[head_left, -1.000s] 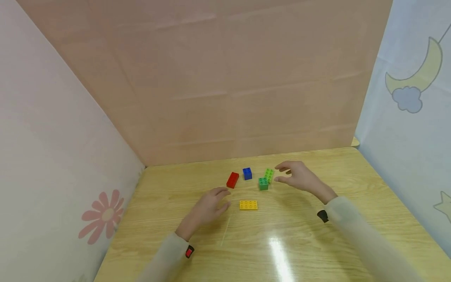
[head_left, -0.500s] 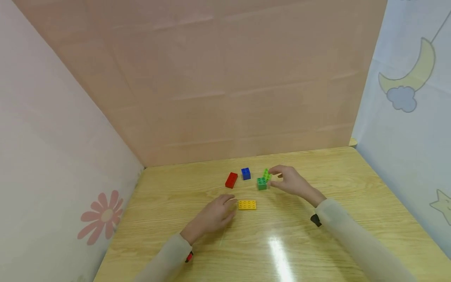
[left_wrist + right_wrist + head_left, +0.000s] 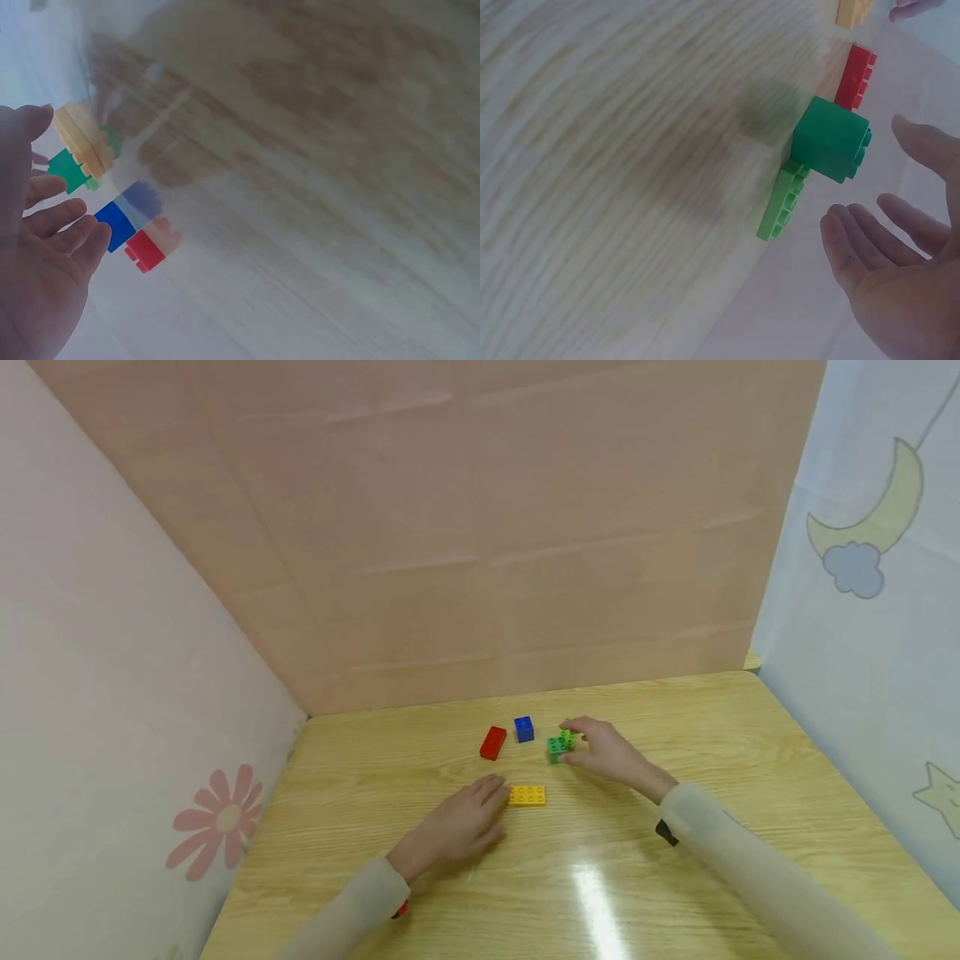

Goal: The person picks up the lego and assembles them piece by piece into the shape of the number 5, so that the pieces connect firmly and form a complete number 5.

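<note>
Head view first: my right hand (image 3: 603, 753) is at the two green blocks on the wooden table (image 3: 750, 760). The dark green block (image 3: 555, 746) and the light green block (image 3: 569, 737) sit touching each other. My fingers (image 3: 573, 724) look like they reach around the light green block from the back, and my thumb sits low by its front. From up here I cannot tell if I am pinching it yet. Looking from my right wrist, my fingers (image 3: 855, 244) are spread out and loose, near the dark green block (image 3: 829, 139) and the light green block (image 3: 781, 202) but not touching them. So I think I am just getting to the grab, not holding yet. My left hand (image 3: 457, 828) lies flat and loose on the table, with its fingertips just beside the yellow block (image 3: 527, 795), maybe touching its end. It holds nothing. The red block (image 3: 492, 742) and the blue block (image 3: 523, 728) sit farther back, a bit apart. Next, I think my right fingers need to close softly on one green block without bumping the other.
</note>
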`<state>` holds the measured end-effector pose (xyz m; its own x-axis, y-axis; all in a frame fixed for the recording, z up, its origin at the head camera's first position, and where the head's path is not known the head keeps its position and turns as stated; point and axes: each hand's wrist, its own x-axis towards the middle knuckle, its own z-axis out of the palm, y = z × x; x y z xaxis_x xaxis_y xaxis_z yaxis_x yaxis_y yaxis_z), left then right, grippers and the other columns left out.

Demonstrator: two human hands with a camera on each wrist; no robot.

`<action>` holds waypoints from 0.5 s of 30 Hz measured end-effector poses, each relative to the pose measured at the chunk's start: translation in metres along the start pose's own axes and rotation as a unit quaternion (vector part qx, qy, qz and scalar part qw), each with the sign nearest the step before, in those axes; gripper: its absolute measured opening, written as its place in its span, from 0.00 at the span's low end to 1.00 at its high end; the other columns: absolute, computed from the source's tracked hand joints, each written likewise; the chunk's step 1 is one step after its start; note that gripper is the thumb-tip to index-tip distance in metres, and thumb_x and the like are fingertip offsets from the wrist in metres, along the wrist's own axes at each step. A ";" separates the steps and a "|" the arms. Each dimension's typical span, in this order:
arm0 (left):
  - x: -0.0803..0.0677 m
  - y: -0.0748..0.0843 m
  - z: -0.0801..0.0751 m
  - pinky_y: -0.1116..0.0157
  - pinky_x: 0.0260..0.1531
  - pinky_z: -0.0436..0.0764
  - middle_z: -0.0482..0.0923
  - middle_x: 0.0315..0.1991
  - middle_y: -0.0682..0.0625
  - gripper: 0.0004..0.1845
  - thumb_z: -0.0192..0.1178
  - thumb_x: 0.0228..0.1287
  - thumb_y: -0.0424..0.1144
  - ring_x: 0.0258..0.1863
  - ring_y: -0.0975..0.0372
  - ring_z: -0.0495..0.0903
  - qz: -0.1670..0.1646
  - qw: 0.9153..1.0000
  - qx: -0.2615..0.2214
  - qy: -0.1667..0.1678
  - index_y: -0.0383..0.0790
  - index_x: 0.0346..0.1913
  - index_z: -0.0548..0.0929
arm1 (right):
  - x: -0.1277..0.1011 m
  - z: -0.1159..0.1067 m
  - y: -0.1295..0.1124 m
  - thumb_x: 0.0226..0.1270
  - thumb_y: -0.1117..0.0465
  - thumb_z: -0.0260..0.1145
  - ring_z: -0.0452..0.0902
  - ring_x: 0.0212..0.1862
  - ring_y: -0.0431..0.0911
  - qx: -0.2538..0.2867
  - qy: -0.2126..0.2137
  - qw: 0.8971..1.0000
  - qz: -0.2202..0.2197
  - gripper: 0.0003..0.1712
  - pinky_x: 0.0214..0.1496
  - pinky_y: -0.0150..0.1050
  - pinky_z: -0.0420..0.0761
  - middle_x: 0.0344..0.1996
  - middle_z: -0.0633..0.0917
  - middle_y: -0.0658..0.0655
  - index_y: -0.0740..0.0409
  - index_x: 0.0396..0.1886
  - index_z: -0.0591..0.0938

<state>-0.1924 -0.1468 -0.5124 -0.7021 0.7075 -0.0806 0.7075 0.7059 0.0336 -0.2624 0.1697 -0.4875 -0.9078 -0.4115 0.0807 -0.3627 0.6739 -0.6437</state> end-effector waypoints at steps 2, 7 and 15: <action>0.000 0.000 0.001 0.53 0.82 0.64 0.56 0.85 0.46 0.37 0.45 0.84 0.59 0.85 0.53 0.57 0.001 1.000 -0.004 -0.009 0.43 0.84 0.57 | 0.003 0.001 -0.001 0.71 0.56 0.74 0.78 0.66 0.68 -0.008 -0.005 1.000 0.004 0.36 0.65 0.64 0.82 0.68 0.79 0.70 0.68 0.72 0.75; -0.001 0.000 0.004 0.53 0.83 0.62 0.51 0.87 0.47 0.41 0.41 0.83 0.64 0.86 0.53 0.53 0.009 1.000 -0.002 -0.027 0.42 0.85 0.52 | 0.005 0.005 0.000 0.70 0.56 0.74 0.79 0.66 0.67 -0.014 -0.006 1.000 0.009 0.36 0.65 0.64 0.82 0.67 0.81 0.70 0.69 0.71 0.75; -0.004 0.000 0.009 0.53 0.84 0.60 0.45 0.88 0.48 0.42 0.36 0.83 0.67 0.87 0.54 0.47 0.021 0.999 -0.005 -0.048 0.43 0.86 0.49 | 0.008 0.011 0.001 0.70 0.56 0.75 0.80 0.65 0.66 -0.020 -0.002 1.000 0.010 0.36 0.63 0.62 0.83 0.65 0.82 0.69 0.69 0.71 0.76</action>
<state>-0.1890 -0.1500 -0.5215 -0.6607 0.7300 -0.1750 0.7347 0.6766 0.0486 -0.2676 0.1606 -0.4955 -0.9142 -0.4001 0.0644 -0.3524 0.7064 -0.6138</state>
